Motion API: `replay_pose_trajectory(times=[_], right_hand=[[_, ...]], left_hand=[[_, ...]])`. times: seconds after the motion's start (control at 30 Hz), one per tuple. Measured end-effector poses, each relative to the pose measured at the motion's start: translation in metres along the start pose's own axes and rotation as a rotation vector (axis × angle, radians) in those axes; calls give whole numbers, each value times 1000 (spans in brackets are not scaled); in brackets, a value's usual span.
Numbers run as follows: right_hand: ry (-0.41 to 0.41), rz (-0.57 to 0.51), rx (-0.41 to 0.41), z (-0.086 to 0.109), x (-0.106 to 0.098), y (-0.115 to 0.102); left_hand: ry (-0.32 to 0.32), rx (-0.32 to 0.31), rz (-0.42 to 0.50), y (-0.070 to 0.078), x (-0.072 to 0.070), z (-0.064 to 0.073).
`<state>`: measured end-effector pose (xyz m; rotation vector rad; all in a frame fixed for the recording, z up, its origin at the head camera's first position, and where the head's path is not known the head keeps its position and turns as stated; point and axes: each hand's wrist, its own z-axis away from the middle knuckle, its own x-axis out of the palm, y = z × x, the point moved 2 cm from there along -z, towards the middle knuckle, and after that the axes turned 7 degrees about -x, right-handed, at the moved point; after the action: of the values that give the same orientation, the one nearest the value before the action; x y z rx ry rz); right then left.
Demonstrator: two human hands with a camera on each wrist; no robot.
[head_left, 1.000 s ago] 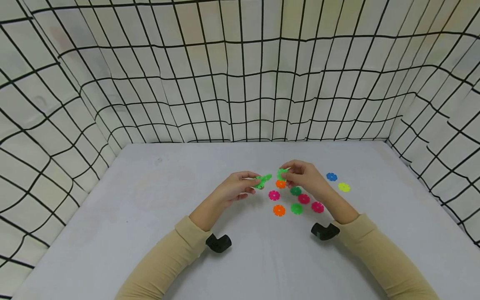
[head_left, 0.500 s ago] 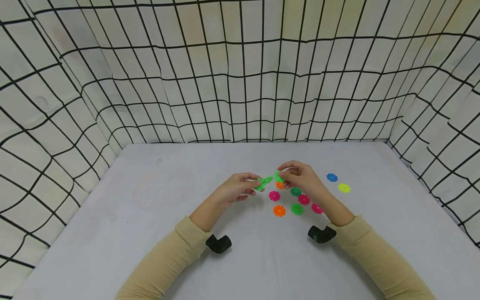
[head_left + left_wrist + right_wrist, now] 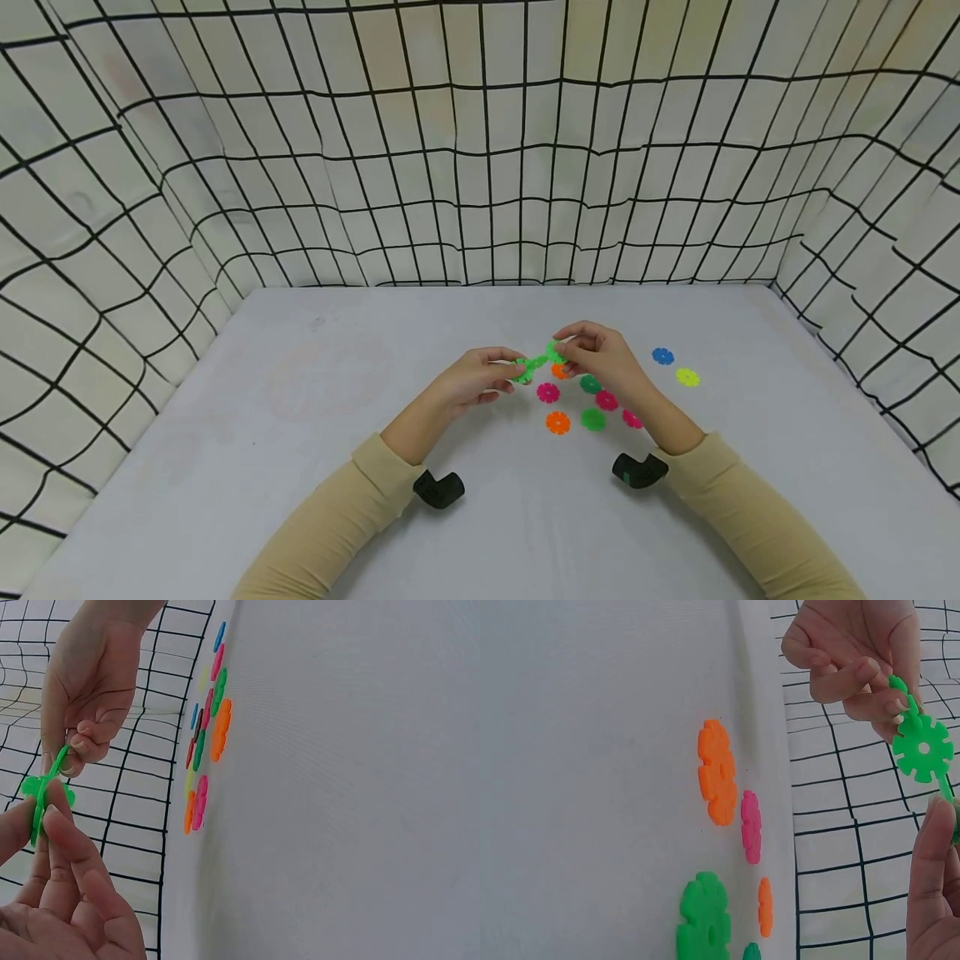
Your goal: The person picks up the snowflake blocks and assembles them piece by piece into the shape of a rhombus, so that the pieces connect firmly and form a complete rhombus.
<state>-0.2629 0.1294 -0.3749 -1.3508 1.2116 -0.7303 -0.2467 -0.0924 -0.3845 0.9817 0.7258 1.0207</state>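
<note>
Green plastic discs with notched rims hang between the two hands in the head view: the left hand (image 3: 480, 379) pinches the left green disc (image 3: 522, 372), the right hand (image 3: 596, 352) pinches the right green disc (image 3: 555, 353), and the middle green disc (image 3: 537, 362) sits between. Just below the right hand lie loose orange, pink and green pieces, among them the near orange disc (image 3: 558, 423) and the light green disc (image 3: 593, 419); right of it are the blue disc (image 3: 663, 357) and the yellow disc (image 3: 687, 377), all on the desk (image 3: 525, 533). The joining looks only begun, with these pieces unattached.

In the left wrist view, the left hand's thumb and fingers clamp its disc, which appears slotted crosswise into the middle one.

In the right wrist view, the middle disc faces the camera and the right hand's disc meets its rim edge-on; whether they interlock cannot be told.

No brand, label or writing is legible in any view.
</note>
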Motion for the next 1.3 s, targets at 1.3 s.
replay_pose_trajectory(times=[1.3], right_hand=[[143, -126, -1, 8, 12, -6]], left_hand=[[80, 92, 62, 11, 10, 1]])
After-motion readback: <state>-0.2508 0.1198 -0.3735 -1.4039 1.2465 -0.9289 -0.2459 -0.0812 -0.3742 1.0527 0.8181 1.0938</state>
